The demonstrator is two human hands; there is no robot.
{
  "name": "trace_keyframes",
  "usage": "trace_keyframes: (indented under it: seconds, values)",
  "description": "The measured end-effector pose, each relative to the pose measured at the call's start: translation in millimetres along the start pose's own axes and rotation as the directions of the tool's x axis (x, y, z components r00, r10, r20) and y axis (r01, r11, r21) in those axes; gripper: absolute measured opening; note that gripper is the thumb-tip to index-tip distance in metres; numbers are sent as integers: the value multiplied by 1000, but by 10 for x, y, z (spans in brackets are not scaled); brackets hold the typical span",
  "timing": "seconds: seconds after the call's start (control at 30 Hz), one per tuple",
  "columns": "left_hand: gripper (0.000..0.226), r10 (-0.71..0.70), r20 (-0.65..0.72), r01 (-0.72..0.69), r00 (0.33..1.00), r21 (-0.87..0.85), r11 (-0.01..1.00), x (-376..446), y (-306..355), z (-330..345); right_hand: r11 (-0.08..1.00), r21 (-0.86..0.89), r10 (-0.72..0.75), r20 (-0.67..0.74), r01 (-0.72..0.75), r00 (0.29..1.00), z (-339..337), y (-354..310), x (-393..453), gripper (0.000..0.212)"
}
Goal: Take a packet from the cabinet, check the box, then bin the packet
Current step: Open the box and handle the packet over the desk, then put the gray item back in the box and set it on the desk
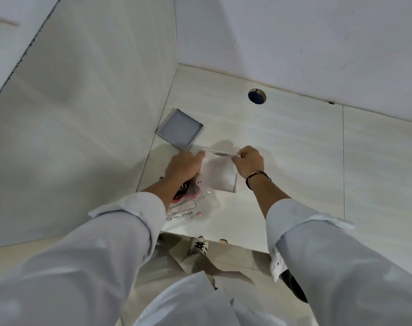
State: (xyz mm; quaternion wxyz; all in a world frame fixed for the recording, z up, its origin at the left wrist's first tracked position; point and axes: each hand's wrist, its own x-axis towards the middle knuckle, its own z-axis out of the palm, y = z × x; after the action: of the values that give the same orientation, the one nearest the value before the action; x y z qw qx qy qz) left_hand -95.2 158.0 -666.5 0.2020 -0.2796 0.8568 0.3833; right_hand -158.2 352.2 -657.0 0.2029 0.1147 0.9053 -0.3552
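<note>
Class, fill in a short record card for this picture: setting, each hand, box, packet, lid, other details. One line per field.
Setting: inside a white cabinet, on its shelf
Left hand: on the box's left top edge, with the packet under it
Right hand: pinching the box's right top edge
Box: white, open
Packet: clear plastic, red and black print
Lid: grey square, lying behind the box in the corner
Other: round hole in the shelf

White rolled sleeves (129, 222) – dark wristband (254, 177) on right wrist
</note>
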Motion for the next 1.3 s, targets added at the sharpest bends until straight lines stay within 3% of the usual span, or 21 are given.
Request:
trace_keyframes:
  seconds: [0.07, 0.13, 0.27, 0.4, 0.5, 0.6, 0.67, 0.73, 0.77, 0.83, 0.93, 1.07, 1.1, 1.2, 1.3]
  values:
    - [34, 35, -152, -48, 988, -81, 996, 85, -41, -92, 1000, -13, 8, -35, -9, 999, -20, 5, 5, 2]
    - [26, 114, -269, -99, 956, 67, 993, 208, -111, -174, 1000, -16, 2, -40, -3, 999, -32, 13, 22, 4]
    - [31, 292, -216, -191, 932, 392, 900, 470, -98, -210, 1000, 8, 0, -48, 1, 999, -53, 60, 10, 24]
    - [28, 327, -229, -209, 917, 423, 882, 511, 42, -289, 996, -7, -85, -176, 85, 981, -40, 24, -76, 30]
    - [31, 338, -383, -258, 860, 244, 935, 378, 231, -436, 973, 80, -184, -290, 215, 939, -33, -127, -138, 30]
    - [26, 248, -503, -366, 828, -151, 918, 50, 432, -649, 935, 272, -147, -286, 227, 947, -71, -402, -183, 37]
    - [18, 107, -427, -330, 898, -492, 805, -185, 513, -726, 880, 467, -43, -87, 79, 995, -96, -564, -159, 61]
    - [16, 6, -227, -180, 974, -758, 627, -352, 498, -709, 720, 685, -20, 179, -110, 984, -115, -622, -119, 84]
    - [17, 5, -146, -122, 989, -803, 584, -408, 443, -687, 639, 754, -49, 242, -156, 969, -110, -611, -112, 85]
    - [19, 43, -27, -47, 999, -806, 591, -460, 281, -621, 574, 806, -54, 214, -145, 975, -93, -487, -113, 65]
    - [12, 94, 33, -39, 995, -741, 671, -527, 72, -479, 684, 730, -23, 14, 5, 1000, -110, -198, -119, 24]
    - [36, 141, 27, -118, 990, -409, 905, -471, -130, -329, 893, 436, -71, -106, 111, 992, -78, 43, -163, 22]
    - [42, 137, 67, -105, 988, -352, 930, -462, -138, -314, 930, 351, -74, -120, 112, 990, -61, 56, -180, 19]
    - [54, 157, 184, -106, 970, -260, 960, -452, -112, -283, 971, 196, -108, -142, 135, 984, 24, 12, -235, 35]
    - [53, 186, 176, -151, 967, -193, 970, -450, -64, -236, 980, 26, -186, -208, 195, 960, 151, -6, -232, 37]
